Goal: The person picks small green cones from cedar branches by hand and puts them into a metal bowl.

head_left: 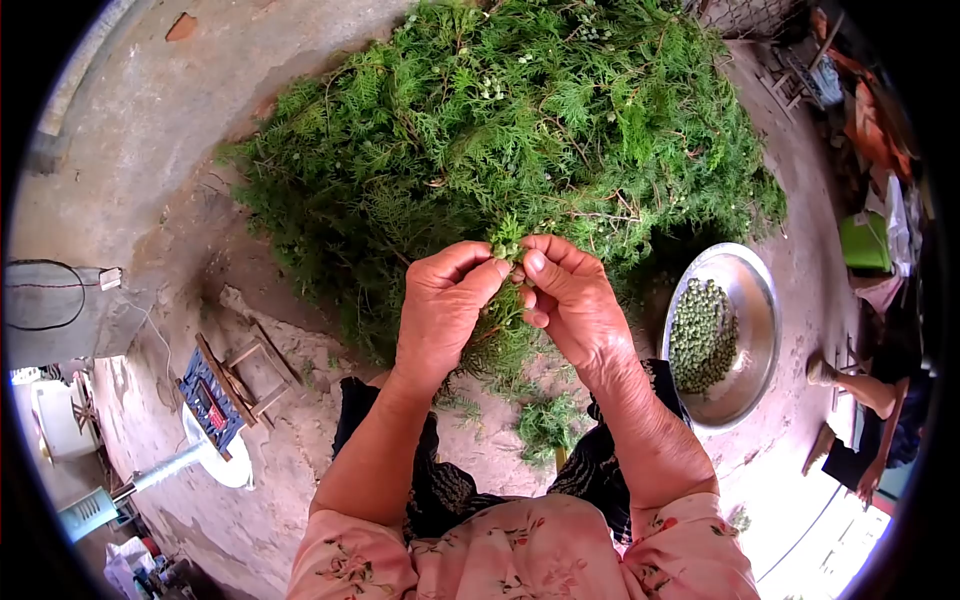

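Both hands meet in front of a large pile of green branches (500, 120). Between them is a small green sprig (508, 232) with pale green cones. My left hand (447, 300) pinches the sprig from the left, thumb and forefinger together. From the right, my right hand (575, 295) closes its thumb and fingers on the same sprig, close to the left fingertips. Part of the sprig hangs below the fingers. To the right of my right hand stands a metal basin (757, 345) that holds many small green cones (700, 335).
Loose green bits (550, 425) lie on the floor between the knees. A small stool (215, 395) and a white round fan (222, 455) stand at the left. At the right edge another person's arm and leg (868, 392) show. A green container (865, 242) is at the upper right.
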Action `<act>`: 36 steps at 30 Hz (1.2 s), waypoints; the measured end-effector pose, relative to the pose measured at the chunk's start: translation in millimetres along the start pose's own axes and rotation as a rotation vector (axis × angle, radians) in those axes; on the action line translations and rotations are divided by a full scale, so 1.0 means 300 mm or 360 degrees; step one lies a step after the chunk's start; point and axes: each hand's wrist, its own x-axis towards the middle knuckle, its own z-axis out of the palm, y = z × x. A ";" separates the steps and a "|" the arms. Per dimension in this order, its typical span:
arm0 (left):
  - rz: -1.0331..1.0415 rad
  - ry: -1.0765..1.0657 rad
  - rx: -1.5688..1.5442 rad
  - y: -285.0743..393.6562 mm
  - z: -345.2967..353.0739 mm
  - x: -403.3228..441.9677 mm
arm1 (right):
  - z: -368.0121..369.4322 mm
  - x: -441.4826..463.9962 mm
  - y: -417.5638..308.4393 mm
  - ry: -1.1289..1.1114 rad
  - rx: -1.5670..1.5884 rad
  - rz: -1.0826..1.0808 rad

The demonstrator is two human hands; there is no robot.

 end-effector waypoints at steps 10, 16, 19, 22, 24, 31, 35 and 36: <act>0.0042 -0.0015 0.0070 -0.011 -0.005 0.001 | -0.015 0.009 -0.024 -0.0042 -0.0025 -0.0309; -0.0044 -0.0060 0.0040 0.011 -0.001 -0.004 | -0.004 0.012 0.004 0.0078 -0.0379 -0.0308; -0.0085 -0.0065 -0.0077 0.012 0.001 -0.008 | -0.014 0.009 0.002 -0.0020 -0.0080 -0.0103; -0.0117 -0.0054 -0.0202 0.015 0.001 -0.008 | -0.037 0.014 -0.005 -0.0184 0.0189 0.0000; -0.0147 -0.0045 -0.0248 0.014 -0.003 -0.005 | -0.022 0.010 -0.017 -0.0173 0.0098 -0.0061; 0.0058 -0.0100 0.0210 0.015 -0.004 -0.008 | -0.003 0.005 -0.007 -0.0116 -0.0468 -0.0279; -0.0028 -0.0113 0.0048 0.015 -0.002 -0.011 | 0.004 0.003 -0.015 0.0067 -0.0337 -0.0086; -0.0029 -0.0113 0.0049 0.019 -0.004 -0.010 | -0.011 0.010 -0.016 -0.0018 -0.0040 -0.0043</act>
